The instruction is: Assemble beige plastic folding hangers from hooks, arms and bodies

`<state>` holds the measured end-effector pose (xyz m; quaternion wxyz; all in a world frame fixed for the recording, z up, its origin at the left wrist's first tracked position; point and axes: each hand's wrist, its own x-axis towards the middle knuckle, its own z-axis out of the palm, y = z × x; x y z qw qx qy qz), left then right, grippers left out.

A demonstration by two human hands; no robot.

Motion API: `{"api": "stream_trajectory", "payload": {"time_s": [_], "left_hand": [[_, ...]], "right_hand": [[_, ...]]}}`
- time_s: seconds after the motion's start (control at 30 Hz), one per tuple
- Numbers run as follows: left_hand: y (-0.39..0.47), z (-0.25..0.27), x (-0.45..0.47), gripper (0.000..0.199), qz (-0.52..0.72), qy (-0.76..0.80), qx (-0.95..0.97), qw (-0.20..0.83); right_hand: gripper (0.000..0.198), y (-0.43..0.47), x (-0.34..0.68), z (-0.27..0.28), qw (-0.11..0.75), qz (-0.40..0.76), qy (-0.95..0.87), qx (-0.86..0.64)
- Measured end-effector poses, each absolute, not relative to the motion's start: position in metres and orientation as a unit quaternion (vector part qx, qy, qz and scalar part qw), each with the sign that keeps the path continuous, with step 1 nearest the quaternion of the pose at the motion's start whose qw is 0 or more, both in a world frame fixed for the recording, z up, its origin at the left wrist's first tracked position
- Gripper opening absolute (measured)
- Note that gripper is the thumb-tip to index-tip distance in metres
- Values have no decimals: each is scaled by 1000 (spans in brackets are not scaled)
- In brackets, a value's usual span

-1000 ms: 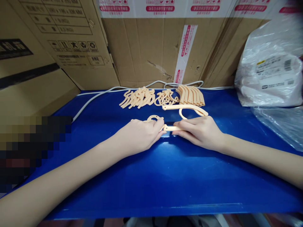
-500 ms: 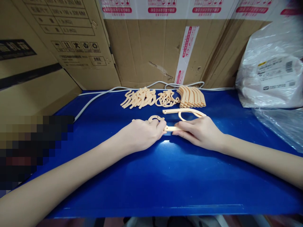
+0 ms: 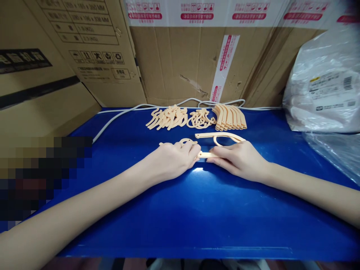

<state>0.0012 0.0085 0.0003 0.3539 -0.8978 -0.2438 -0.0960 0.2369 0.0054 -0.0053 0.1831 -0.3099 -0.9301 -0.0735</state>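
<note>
My right hand (image 3: 239,159) is closed around a beige plastic hanger arm (image 3: 207,154), whose end with a round hole sticks out to the left. My left hand (image 3: 176,159) pinches at that end, its fingertips close together; what they cover is hidden. Just behind the left fingers shows a curved beige hook piece (image 3: 188,141), partly covered. Beyond my right hand lies another long beige arm (image 3: 212,134) with a curved loop (image 3: 216,141) under it. Whether the right hand also touches these, I cannot tell.
Behind the hands lie a heap of wavy beige pieces (image 3: 170,117), a heap of curved hooks (image 3: 201,119) and a stack of curved arms (image 3: 230,117). A white cable (image 3: 118,114) runs along the cardboard boxes (image 3: 174,63). A clear plastic bag (image 3: 323,90) stands at right on the blue table (image 3: 180,217).
The whole view has shifted slightly right and down. The left fingers have closed a little further over the joint; both hands keep nearly the same place on the hanger arm.
</note>
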Motion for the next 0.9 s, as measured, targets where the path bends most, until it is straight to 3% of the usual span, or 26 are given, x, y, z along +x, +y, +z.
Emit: {"api": "stream_trajectory", "payload": {"time_s": [0.9], "left_hand": [[11,8,1,20,-191,-234,-917,262]], "right_hand": [[38,4,234,-5,194,-83,-926,-312]]}}
